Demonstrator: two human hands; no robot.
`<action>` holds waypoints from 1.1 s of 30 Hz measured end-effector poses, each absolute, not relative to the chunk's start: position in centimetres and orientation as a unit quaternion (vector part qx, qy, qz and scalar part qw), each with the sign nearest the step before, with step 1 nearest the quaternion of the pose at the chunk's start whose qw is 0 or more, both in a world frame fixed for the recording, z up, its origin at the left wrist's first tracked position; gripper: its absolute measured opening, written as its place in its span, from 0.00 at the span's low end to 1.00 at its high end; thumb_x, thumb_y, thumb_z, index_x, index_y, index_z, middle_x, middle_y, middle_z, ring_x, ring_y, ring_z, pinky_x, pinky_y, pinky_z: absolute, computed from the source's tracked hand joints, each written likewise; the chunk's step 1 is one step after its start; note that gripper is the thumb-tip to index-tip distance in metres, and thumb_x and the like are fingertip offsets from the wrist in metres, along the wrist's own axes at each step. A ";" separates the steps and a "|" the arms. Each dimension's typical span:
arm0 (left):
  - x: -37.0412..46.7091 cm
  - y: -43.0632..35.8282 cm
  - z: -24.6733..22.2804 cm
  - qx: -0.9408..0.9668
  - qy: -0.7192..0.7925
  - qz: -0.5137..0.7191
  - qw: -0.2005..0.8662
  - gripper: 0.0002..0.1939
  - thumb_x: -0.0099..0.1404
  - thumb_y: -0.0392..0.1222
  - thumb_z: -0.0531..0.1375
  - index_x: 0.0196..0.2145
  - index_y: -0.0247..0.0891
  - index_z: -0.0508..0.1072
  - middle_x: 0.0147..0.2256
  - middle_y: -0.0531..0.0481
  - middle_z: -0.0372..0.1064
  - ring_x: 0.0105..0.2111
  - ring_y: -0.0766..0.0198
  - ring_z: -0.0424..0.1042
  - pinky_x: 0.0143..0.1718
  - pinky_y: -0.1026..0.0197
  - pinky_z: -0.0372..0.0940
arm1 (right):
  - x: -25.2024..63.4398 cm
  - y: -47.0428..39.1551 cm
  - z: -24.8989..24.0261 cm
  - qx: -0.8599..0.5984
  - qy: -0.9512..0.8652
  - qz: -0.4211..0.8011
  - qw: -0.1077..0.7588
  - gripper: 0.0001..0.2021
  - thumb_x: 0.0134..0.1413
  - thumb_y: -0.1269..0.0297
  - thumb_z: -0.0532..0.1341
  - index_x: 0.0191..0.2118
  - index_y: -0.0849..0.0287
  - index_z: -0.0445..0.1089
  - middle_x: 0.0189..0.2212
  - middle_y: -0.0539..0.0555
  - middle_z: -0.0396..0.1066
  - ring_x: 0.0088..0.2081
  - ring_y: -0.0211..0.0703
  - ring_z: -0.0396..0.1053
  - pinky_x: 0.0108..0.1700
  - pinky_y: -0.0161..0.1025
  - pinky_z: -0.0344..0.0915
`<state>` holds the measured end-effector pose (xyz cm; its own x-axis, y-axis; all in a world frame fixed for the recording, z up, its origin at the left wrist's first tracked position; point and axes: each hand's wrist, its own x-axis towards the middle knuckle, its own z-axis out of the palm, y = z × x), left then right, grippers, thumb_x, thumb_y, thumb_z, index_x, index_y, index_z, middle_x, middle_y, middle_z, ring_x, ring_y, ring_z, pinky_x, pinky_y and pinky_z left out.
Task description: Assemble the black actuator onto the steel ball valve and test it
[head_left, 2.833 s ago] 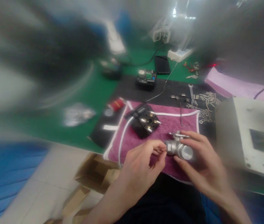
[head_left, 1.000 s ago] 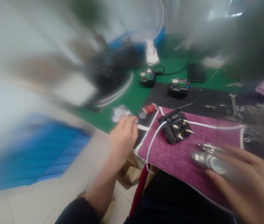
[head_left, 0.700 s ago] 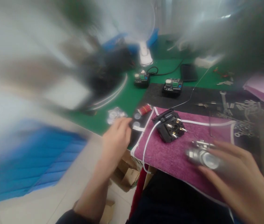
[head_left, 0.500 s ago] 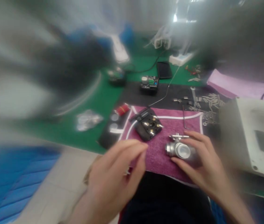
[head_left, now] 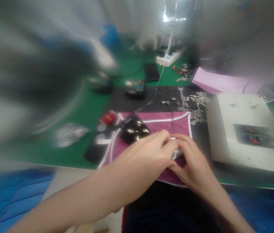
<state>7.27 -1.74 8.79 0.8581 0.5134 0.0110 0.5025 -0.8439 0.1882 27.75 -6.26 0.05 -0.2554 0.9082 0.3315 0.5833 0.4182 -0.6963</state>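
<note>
A silvery metal part point(head_left: 176, 154) is held over the pink cloth point(head_left: 151, 117), mostly covered by fingers. My right hand point(head_left: 191, 158) wraps round its right side. Against its left side, my left hand point(head_left: 157, 150) has its fingers bent together; whatever they pinch is hidden. Just beyond my left hand, a black block with brass-coloured posts point(head_left: 134, 129) lies on the cloth. An L-shaped hex key point(head_left: 173, 121) lies on the cloth beyond both hands.
A pale metal box point(head_left: 220, 129) stands at the right. Small pins and rings point(head_left: 198, 116) lie beside a wrench point(head_left: 181, 96) on the black mat. A red spool point(head_left: 108, 118) and a clear plastic bag point(head_left: 70, 134) are at the left.
My left hand has moved right to meet my right hand at the metal part, which is now largely covered. The view has shifted to the right.
</note>
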 end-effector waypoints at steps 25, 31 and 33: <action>10.0 3.1 9.2 0.951 0.247 -0.012 0.184 0.24 0.49 0.27 0.73 0.39 0.41 0.68 0.38 0.57 0.70 0.36 0.58 0.73 0.36 0.59 0.65 | 27.5 -6.4 0.5 -0.504 -0.733 0.285 0.358 0.25 0.56 0.73 0.69 0.57 0.55 0.62 0.55 0.55 0.68 0.57 0.51 0.66 0.58 0.48 0.67; 9.7 3.7 8.2 0.958 0.181 0.000 0.220 0.23 0.51 0.30 0.73 0.39 0.41 0.66 0.38 0.54 0.71 0.34 0.61 0.71 0.34 0.56 0.64 | 27.5 -6.3 0.1 -0.507 -0.729 0.295 0.354 0.27 0.55 0.74 0.70 0.57 0.54 0.62 0.56 0.54 0.68 0.57 0.48 0.66 0.59 0.46 0.66; 9.7 3.7 7.9 0.960 0.186 0.014 0.209 0.24 0.50 0.29 0.74 0.38 0.41 0.65 0.38 0.55 0.70 0.35 0.62 0.71 0.34 0.56 0.64 | 27.6 -6.2 0.0 -0.508 -0.732 0.288 0.351 0.28 0.56 0.72 0.70 0.59 0.54 0.62 0.57 0.54 0.67 0.59 0.49 0.65 0.60 0.46 0.65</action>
<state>9.66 3.74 7.86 0.9305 0.3628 -0.0503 0.3509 -0.8435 0.4067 27.58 -6.21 0.02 -0.2370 0.9459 0.2215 0.5409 0.3178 -0.7787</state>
